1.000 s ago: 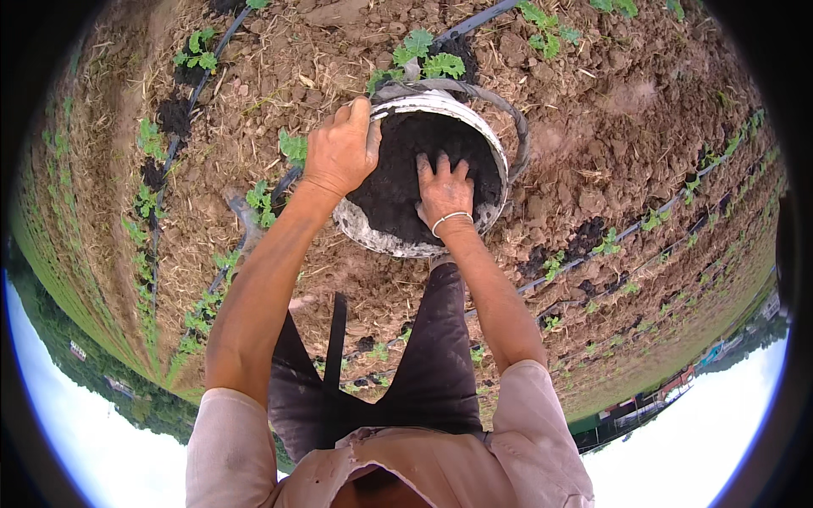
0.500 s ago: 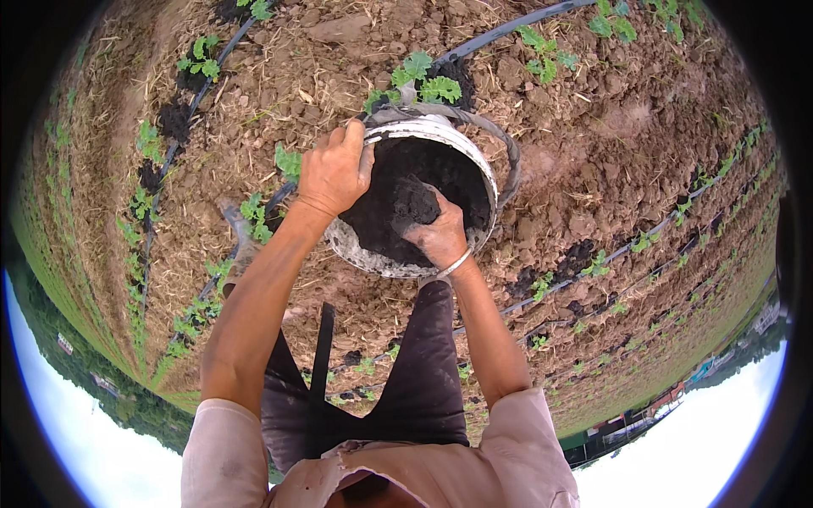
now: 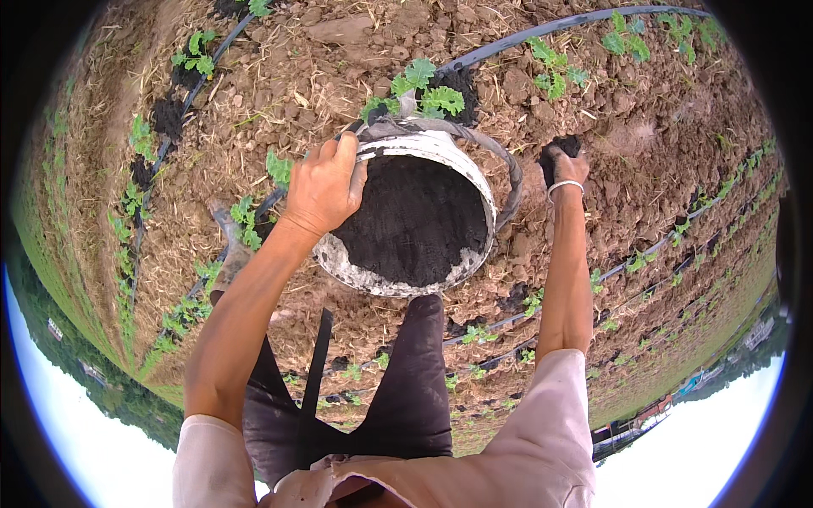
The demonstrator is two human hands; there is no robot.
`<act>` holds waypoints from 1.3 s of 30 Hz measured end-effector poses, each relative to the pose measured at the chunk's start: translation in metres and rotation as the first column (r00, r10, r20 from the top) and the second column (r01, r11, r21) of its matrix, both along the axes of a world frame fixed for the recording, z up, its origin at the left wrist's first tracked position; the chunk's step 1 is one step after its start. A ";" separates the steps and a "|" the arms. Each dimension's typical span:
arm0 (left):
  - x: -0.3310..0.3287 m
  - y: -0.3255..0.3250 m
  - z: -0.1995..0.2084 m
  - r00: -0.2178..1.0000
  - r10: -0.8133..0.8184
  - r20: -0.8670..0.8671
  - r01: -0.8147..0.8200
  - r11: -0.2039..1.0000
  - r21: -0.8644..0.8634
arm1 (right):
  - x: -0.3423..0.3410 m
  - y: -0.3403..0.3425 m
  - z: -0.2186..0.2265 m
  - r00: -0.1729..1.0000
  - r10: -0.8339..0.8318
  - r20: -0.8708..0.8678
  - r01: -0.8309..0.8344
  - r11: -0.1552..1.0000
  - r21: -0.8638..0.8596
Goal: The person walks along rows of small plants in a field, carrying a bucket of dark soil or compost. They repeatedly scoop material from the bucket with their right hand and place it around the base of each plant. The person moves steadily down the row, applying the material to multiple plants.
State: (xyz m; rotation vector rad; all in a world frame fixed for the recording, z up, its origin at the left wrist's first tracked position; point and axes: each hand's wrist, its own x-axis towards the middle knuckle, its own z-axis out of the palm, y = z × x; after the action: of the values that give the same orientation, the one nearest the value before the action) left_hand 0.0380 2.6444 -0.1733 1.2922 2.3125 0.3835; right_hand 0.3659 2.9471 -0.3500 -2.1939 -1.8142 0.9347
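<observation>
A white bucket (image 3: 364,273) with a dirt-smeared rim stands tilted toward me, holding dark, soil-like compost (image 3: 415,222). My left hand (image 3: 323,186) is closed over its left rim, thumb on the inner side. Out to the right of the bucket, my right hand (image 3: 566,166) holds a clump of black compost (image 3: 559,151) above the ground. A white band circles that wrist. The bucket's grey wrapped handle (image 3: 506,161) arcs over its far right side. Just beyond the bucket grows a leafy green seedling (image 3: 419,89) with dark compost at its base.
A black drip hose (image 3: 542,19) runs along the row past the seedlings. Another seedling (image 3: 555,68) grows at the far right. A second hose (image 3: 190,97) with plants lies at left. Cloddy brown soil with straw surrounds the bucket; my legs (image 3: 406,381) are behind it.
My right hand has come out of the bucket with a clump of compost and swung right. My left hand keeps its grip on the rim; the bucket appears slightly lower in view.
</observation>
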 end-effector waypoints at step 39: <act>-0.010 -0.015 0.011 0.998 0.028 -0.051 -0.027 0.999 0.017 | -0.121 -0.276 0.203 0.166 0.979 0.118 -0.840 0.203 -0.503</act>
State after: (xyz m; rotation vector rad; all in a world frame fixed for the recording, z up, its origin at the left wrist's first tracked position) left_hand 0.0275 2.6298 -0.1627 1.2934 2.3770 0.3832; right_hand 0.2450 2.6711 -0.1472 -1.0818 -3.6591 0.9344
